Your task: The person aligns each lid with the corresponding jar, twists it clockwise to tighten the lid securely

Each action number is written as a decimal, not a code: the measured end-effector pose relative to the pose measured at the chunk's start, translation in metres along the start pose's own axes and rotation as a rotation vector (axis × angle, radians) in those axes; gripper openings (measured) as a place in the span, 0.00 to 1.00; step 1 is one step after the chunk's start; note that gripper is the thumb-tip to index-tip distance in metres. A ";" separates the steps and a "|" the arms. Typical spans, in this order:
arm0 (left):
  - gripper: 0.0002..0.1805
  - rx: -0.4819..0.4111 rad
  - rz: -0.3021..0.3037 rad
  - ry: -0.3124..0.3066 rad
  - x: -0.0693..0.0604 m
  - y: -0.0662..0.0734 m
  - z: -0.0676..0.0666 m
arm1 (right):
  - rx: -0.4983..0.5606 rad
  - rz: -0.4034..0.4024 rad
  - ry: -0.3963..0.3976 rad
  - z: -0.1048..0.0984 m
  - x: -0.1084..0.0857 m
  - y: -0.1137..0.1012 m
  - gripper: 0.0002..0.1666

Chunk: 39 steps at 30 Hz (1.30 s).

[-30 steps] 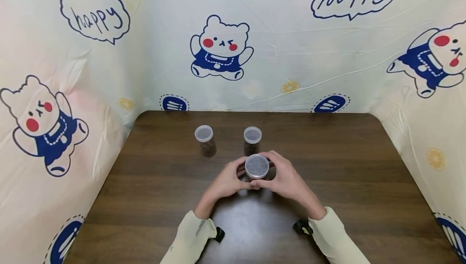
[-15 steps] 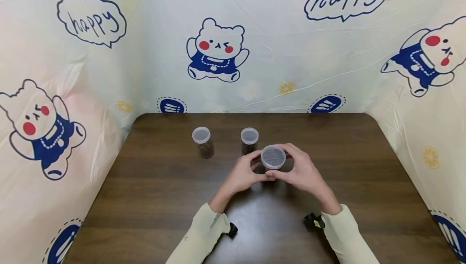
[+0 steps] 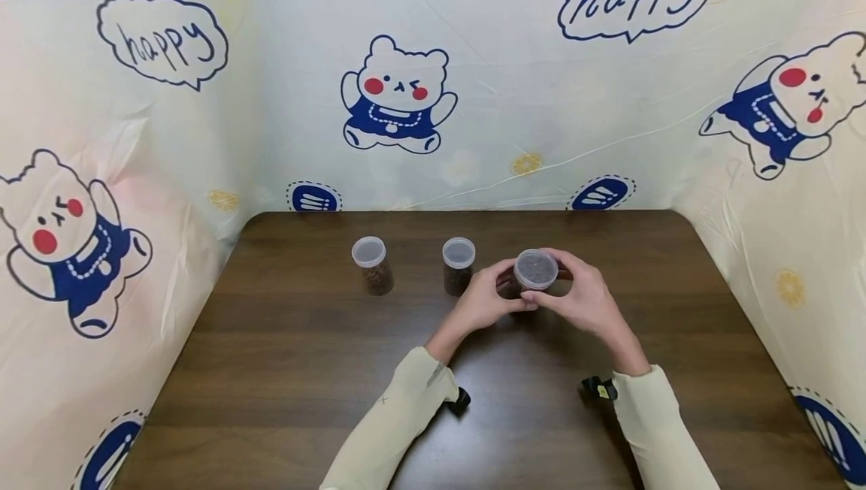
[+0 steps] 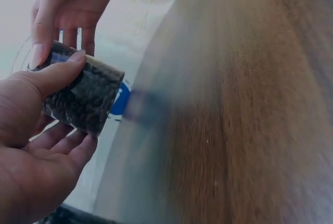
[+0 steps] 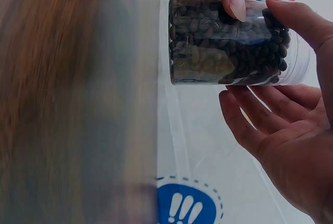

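A clear plastic jar of dark beans [image 3: 537, 270], with a pale translucent lid, is held upright between both hands at the right of the row of jars. From its left side my left hand [image 3: 484, 299] grips it; from the right my right hand [image 3: 587, 298] does the same, the thumbs nearly meeting in front. In the right wrist view, the jar's base [image 5: 174, 41] hangs a little off the tabletop. Close-up in the left wrist view, shiny black beans [image 4: 83, 96] fill the jar. Just left of my left hand stands a second lidded jar [image 3: 458, 255] with dark contents.
A third lidded jar [image 3: 373, 268], holding brownish contents, stands farther left on the brown wooden table [image 3: 304, 385]. Cloth printed with bears [image 3: 395, 99] hangs behind the table and along both its sides.
Both hands have carried the jar of beans rightward and away from the body, from in front of the middle jar to its right. The other two jars have stayed put.
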<state>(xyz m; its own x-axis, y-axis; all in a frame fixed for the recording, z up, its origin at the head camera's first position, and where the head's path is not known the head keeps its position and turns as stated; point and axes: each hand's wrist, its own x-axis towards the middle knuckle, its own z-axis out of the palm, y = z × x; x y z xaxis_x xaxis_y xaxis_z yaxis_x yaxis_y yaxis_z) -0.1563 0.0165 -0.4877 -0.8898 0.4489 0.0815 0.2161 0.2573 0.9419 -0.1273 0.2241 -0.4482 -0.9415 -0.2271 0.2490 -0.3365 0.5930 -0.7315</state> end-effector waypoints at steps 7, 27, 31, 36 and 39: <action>0.42 0.053 -0.042 0.000 0.018 -0.010 0.011 | 0.014 0.055 -0.021 -0.004 0.006 0.018 0.45; 0.43 0.064 -0.090 -0.012 0.042 -0.021 0.020 | 0.072 0.134 -0.050 -0.006 0.018 0.042 0.45; 0.43 0.068 -0.103 -0.008 0.042 -0.020 0.020 | 0.084 0.139 -0.053 -0.006 0.018 0.043 0.46; 0.43 0.072 -0.106 -0.008 0.042 -0.021 0.021 | 0.094 0.129 -0.045 -0.005 0.017 0.044 0.45; 0.43 0.069 -0.112 -0.007 0.042 -0.021 0.022 | 0.102 0.129 -0.045 -0.004 0.017 0.045 0.45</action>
<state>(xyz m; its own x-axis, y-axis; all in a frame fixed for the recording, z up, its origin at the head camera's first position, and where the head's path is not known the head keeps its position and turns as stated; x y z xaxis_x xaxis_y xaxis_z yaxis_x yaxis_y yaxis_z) -0.1891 0.0483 -0.5115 -0.9073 0.4197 -0.0256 0.1427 0.3646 0.9202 -0.1585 0.2501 -0.4742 -0.9741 -0.1904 0.1218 -0.2074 0.5383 -0.8169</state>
